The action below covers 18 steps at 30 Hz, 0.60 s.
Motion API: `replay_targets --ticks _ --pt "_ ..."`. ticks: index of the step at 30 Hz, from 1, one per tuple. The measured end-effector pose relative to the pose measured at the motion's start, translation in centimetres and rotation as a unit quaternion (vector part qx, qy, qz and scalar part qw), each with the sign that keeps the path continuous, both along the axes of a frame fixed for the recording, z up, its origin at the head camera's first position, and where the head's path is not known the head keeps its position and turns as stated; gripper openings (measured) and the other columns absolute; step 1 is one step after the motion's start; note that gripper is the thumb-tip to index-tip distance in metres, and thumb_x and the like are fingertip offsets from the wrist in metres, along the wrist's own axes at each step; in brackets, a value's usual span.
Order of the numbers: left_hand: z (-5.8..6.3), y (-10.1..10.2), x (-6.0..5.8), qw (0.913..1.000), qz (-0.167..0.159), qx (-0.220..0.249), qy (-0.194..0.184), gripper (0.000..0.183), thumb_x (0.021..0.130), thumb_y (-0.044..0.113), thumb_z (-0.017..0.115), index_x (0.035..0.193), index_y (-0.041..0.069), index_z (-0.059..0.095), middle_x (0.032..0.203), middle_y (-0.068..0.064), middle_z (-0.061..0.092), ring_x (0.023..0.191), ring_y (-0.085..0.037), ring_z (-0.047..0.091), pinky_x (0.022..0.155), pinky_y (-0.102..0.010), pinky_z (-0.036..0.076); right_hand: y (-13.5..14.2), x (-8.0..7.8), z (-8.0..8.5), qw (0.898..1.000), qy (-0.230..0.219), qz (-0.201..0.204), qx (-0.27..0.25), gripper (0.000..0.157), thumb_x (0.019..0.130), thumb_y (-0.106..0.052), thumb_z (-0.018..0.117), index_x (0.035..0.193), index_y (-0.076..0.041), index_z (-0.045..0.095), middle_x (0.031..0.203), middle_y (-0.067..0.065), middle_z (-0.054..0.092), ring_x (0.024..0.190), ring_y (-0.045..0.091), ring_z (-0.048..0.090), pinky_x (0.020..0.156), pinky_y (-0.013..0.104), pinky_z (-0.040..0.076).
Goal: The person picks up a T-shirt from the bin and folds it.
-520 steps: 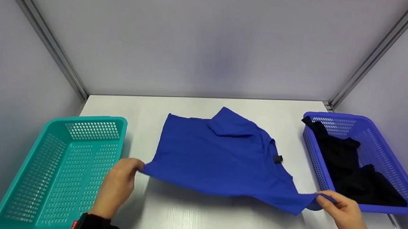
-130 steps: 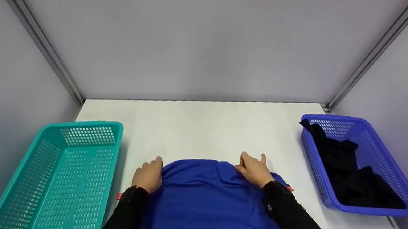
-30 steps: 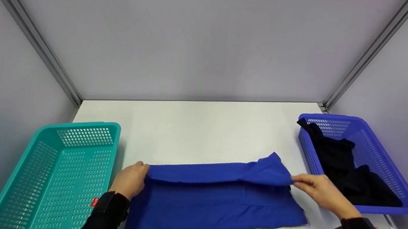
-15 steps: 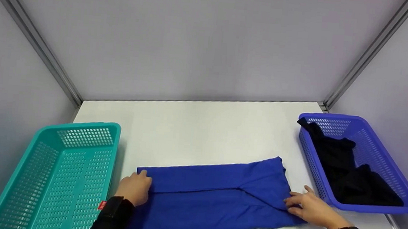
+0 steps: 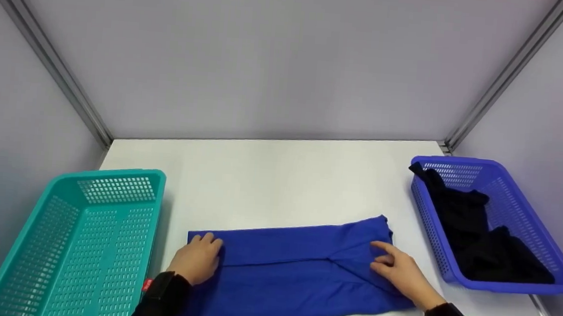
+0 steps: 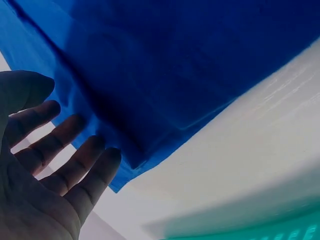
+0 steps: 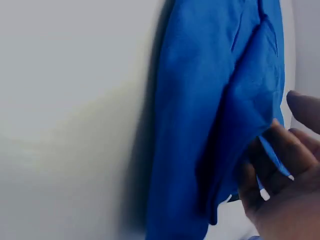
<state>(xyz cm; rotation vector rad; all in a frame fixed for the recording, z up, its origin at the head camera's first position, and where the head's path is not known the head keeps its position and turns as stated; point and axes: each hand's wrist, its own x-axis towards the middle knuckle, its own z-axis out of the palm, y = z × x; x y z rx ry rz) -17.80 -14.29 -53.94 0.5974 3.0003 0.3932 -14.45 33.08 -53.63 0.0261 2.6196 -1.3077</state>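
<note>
A blue T-shirt (image 5: 272,273) lies folded into a long strip across the table, its upper flap laid over toward the near side. My left hand (image 5: 196,259) is over the strip's left end, fingers relaxed and spread; the left wrist view shows its fingertips (image 6: 111,159) at the cloth's edge with nothing pinched. Over the right end hovers my right hand (image 5: 399,274), thumb and fingers loosely apart. In the right wrist view the fingers (image 7: 292,150) are right beside the folded shoulder part of the shirt.
A teal basket (image 5: 157,208) stands at the left of the white table (image 5: 280,178). At the right, a purple basket (image 5: 533,218) holds black garments (image 5: 462,217). Grey panels (image 5: 289,63) enclose the back and sides.
The raised flap of the shirt has been laid down and let go. The right hand has moved left over the shirt's right end; the left hand has shifted slightly right.
</note>
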Motion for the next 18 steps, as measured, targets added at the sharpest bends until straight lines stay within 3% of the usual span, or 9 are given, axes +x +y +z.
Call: replay_targets --ticks 5,7,9,11,14,18 --pt "0.1 -0.1 0.1 1.0 0.002 0.007 -0.004 0.023 0.092 0.006 0.072 0.114 -0.001 0.069 0.104 -0.017 0.063 0.099 -0.04 0.064 0.082 -0.057 0.057 0.2 0.3 -0.1 0.996 -0.015 0.074 -0.048 0.045 0.106 -0.029 0.061 0.141 -0.002 0.06 0.117 0.011 0.074 0.114 0.025 0.068 0.097 0.029 0.05" --pt "0.2 -0.2 0.1 0.9999 0.003 0.008 -0.006 0.022 0.092 0.006 0.072 0.113 -0.001 0.07 0.104 -0.017 0.063 0.099 -0.04 0.064 0.081 -0.057 0.057 0.2 0.4 -0.2 0.994 0.012 0.107 -0.031 0.037 0.108 -0.03 0.056 0.13 -0.003 0.068 0.112 0.007 0.076 0.11 0.023 0.069 0.095 0.026 0.051" --pt "0.2 -0.3 0.1 0.9999 0.004 0.007 -0.008 0.022 0.092 0.006 0.073 0.112 -0.001 0.07 0.104 -0.016 0.062 0.099 -0.04 0.063 0.08 -0.057 0.057 0.1 0.5 -0.5 0.988 0.07 0.135 0.02 0.032 0.108 -0.027 0.055 0.119 -0.003 0.074 0.107 0.005 0.077 0.107 0.023 0.071 0.095 0.031 0.054" --pt "0.1 -0.4 0.1 0.9999 0.004 0.002 -0.013 0.025 0.091 0.007 0.074 0.114 -0.001 0.07 0.106 -0.017 0.062 0.1 -0.04 0.063 0.082 -0.058 0.056 -0.2 0.5 -0.9 0.976 0.134 0.145 0.095 0.025 0.106 -0.021 0.06 0.113 -0.005 0.077 0.107 0.005 0.077 0.104 0.024 0.071 0.092 0.038 0.056" --pt "-0.1 -0.5 0.2 0.9997 -0.002 -0.006 -0.024 0.035 0.087 0.01 0.08 0.118 0.0 0.069 0.111 -0.017 0.06 0.104 -0.041 0.061 0.086 -0.058 0.055 -0.9 0.6 -1.5 0.944 0.196 0.148 0.221 0.024 0.1 -0.018 0.068 0.117 -0.003 0.076 0.121 0.011 0.074 0.108 0.029 0.069 0.096 0.05 0.053" --pt "0.0 -0.5 0.6 0.9984 -0.019 -0.021 -0.049 0.051 0.081 0.019 0.088 0.122 -0.001 0.065 0.118 -0.018 0.058 0.108 -0.041 0.058 0.088 -0.058 0.053 -1.8 0.7 -2.2 0.911 0.196 0.148 0.331 0.045 0.098 -0.03 0.072 0.13 0.001 0.068 0.141 0.018 0.062 0.125 0.036 0.059 0.113 0.063 0.034"
